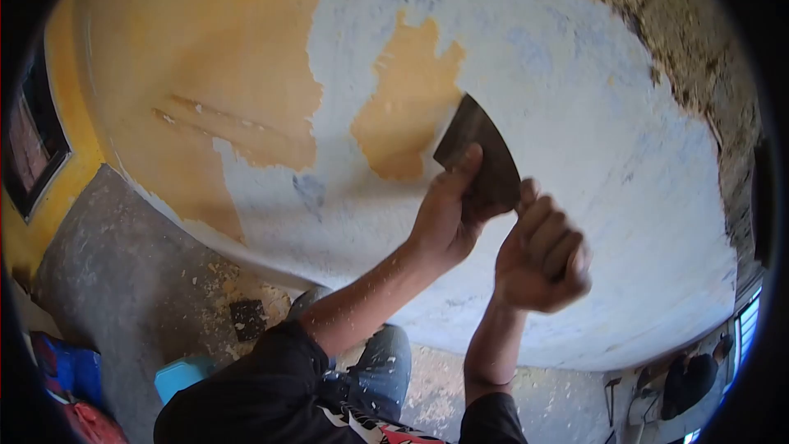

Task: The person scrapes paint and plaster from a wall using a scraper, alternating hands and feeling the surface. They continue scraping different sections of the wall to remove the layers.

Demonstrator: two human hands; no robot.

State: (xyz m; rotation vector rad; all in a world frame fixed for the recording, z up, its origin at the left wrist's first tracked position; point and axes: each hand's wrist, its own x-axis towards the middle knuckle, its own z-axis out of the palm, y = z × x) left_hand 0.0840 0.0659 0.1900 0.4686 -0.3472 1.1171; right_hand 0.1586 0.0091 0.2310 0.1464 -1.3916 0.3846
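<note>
A wide, dark metal scraper (486, 148) is held up close to the wall (592, 156), its blade edge by a patch of yellow paint (407, 107). My left hand (450, 212) grips the lower part of the blade, thumb flat on its face and fingers behind. At the narrow end of the scraper, my right hand (542, 255) is closed in a fist, with the handle hidden inside it. Bare whitish plaster surrounds the patch, and a larger area of yellow paint (205, 41) covers the wall to the left.
Paint flakes lie over the grey floor (115, 238) along the wall's foot. A light-blue container (182, 376) and a dark flat piece (248, 319) are by my legs. Blue and red bags (74, 374) lie at lower left. Another person (689, 382) is at far right.
</note>
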